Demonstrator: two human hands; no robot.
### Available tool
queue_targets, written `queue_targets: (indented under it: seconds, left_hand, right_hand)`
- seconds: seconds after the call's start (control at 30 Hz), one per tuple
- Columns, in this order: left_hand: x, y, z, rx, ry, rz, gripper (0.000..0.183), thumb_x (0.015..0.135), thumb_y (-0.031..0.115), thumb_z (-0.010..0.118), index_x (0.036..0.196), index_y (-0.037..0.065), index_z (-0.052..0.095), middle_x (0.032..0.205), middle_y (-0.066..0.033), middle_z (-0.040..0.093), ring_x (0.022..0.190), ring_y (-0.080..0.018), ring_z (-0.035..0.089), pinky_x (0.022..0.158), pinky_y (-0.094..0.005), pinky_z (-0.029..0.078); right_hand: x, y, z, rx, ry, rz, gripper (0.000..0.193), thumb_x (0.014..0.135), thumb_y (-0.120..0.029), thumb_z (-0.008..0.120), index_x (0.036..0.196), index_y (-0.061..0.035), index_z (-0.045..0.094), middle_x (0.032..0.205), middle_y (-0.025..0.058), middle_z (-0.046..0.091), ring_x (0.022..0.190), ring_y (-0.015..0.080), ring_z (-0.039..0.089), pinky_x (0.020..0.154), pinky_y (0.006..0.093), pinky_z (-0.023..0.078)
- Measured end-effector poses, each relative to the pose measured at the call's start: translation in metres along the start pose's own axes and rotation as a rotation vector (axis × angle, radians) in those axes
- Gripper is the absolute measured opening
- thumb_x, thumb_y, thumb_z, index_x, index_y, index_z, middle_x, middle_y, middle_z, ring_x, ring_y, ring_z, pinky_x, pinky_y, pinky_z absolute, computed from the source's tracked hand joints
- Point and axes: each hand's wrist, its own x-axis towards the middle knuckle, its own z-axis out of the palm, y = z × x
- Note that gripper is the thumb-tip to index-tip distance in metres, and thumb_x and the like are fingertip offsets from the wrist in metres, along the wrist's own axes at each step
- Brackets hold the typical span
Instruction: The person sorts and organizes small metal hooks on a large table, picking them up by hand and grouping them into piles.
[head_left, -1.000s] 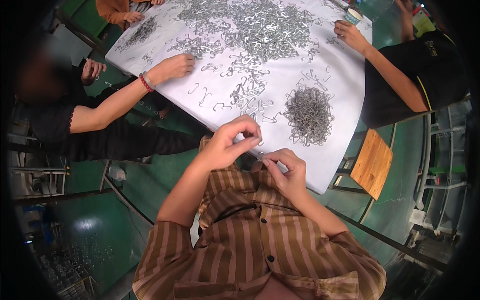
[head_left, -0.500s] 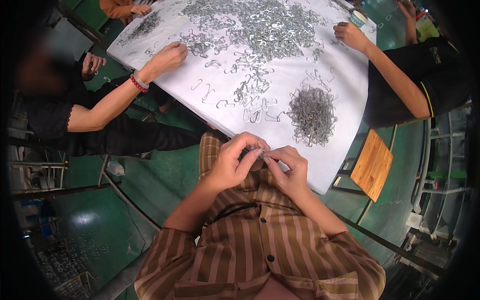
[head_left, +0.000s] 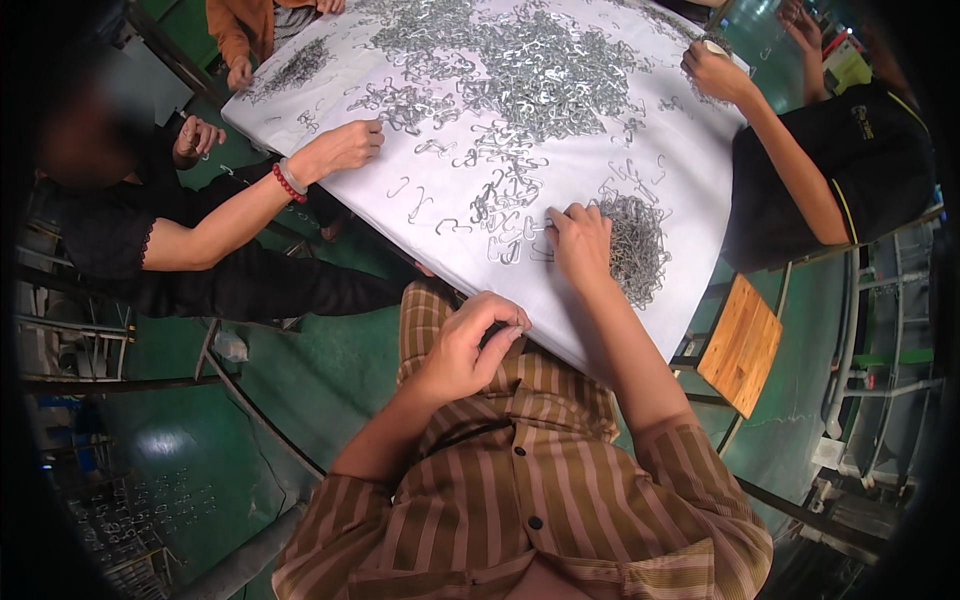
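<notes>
My left hand (head_left: 474,346) is closed in a pinch over my lap, just off the table's near edge. A small metal piece shows at its fingertips, mostly hidden by them. My right hand (head_left: 582,243) reaches over the table, thumb and forefinger a little apart, their tips by loose wire hooks (head_left: 507,246). Nothing shows between these fingers. Right beside that hand lies a dense heap of thin wire hooks (head_left: 643,255), partly covered by it. Bent S-shaped metal hooks (head_left: 508,190) are strewn further up the cloth.
A large pile of shiny hooks (head_left: 545,75) covers the middle of the white-covered table (head_left: 400,245). A co-worker's hand (head_left: 350,145) works at the left, another's hand (head_left: 715,72) at the right. A wooden stool (head_left: 742,345) stands to the right.
My hands were together over the lap, fingertips meeting at a small metal piece. The right has moved off, up and right onto the table; the left stays pinched, slightly lower.
</notes>
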Motion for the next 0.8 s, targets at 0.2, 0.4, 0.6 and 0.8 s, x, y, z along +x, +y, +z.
queue_targets:
  seconds: [0.2,0.4,0.6,0.8]
  left_hand:
    - [-0.003,-0.010,0.003,0.047,-0.010,0.006,0.008,0.085,-0.002,0.059,0.091,0.002,0.056,0.088,-0.0105,0.063,0.082,-0.0282,0.060,0.078,-0.0356,0.045]
    - [-0.006,-0.020,0.006,0.103,-0.033,-0.075,0.009,0.086,-0.003,0.058,0.094,0.000,0.056,0.090,-0.0090,0.065,0.085,-0.0198,0.061,0.078,-0.0297,0.047]
    - [-0.001,-0.023,0.011,0.117,-0.024,-0.099,0.006,0.087,-0.001,0.059,0.093,0.001,0.058,0.086,-0.0086,0.064,0.082,-0.0201,0.061,0.074,-0.0292,0.047]
    - [-0.005,-0.021,0.013,0.167,-0.041,-0.091,0.008,0.085,0.002,0.062,0.092,0.002,0.059,0.083,-0.0092,0.062,0.077,-0.0224,0.059,0.068,-0.0304,0.045]
  right_hand:
    - [0.008,0.013,-0.003,0.132,-0.128,0.120,0.013,0.073,-0.013,0.073,0.084,-0.0069,0.070,0.080,0.0078,0.065,0.083,0.0273,0.057,0.076,0.0402,0.041]
    - [-0.021,-0.011,-0.044,0.908,-0.208,0.413,0.010,0.077,-0.010,0.075,0.078,-0.0018,0.069,0.071,0.0041,0.066,0.064,0.0118,0.055,0.061,0.0264,0.042]
    - [-0.064,-0.038,-0.069,1.230,-0.204,0.386,0.009,0.079,-0.008,0.075,0.081,-0.0008,0.070,0.071,-0.0001,0.065,0.066,0.0052,0.050,0.062,0.0221,0.041]
    - [-0.083,-0.046,-0.069,1.189,-0.146,0.371,0.007,0.078,-0.006,0.075,0.083,-0.0024,0.070,0.076,0.0015,0.064,0.070,0.0078,0.051,0.067,0.0233,0.042]
